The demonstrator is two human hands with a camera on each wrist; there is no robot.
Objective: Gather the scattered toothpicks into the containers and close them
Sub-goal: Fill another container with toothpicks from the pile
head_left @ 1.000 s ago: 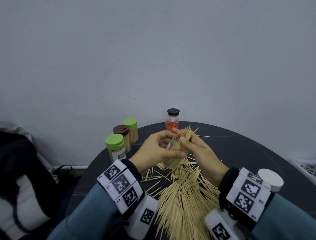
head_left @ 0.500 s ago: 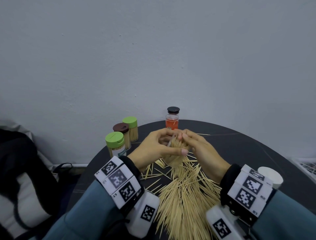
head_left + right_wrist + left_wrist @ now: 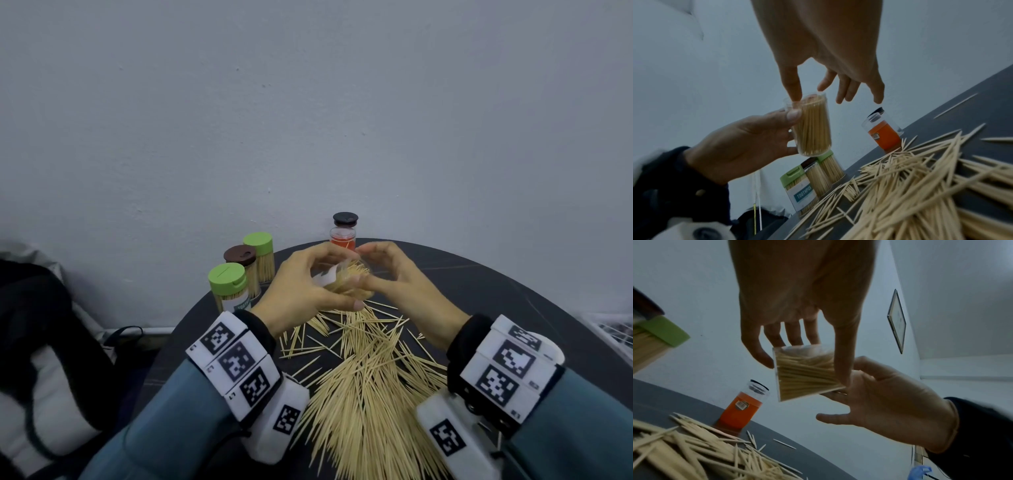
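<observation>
**Filled jar held up in the left hand, its mouth under the right fingers**

The left hand [image 3: 301,291] is curled around a clear plastic cylindrical jar packed with wooden toothpicks [image 3: 812,125] and holds it in the air above the round dark table [image 3: 479,284], between the two hands. The jar has no lid on it. Its long axis is tilted, with the open mouth pointing up and toward the right hand [image 3: 407,284]. The right hand grips nothing: its fingers are spread and relaxed, and only the thumb tip [image 3: 795,95] touches the rim at the mouth (in the right wrist view this contact is clear).

So the mouth lies directly under the right fingers, and I judge that the right hand is the nearer one for pressing the sticks level or for fetching a lid; I cannot tell where this jar's lid is.

Below and near to both wrists, a large pile of loose wooden toothpicks [image 3: 370,387] lies on the table. Beyond the left hand stand three closed toothpick jars, two with green lids and one with a brown lid [image 3: 239,270]. Beyond the fingertips of both hands stands a small orange jar with a black cap [image 3: 343,233].
</observation>
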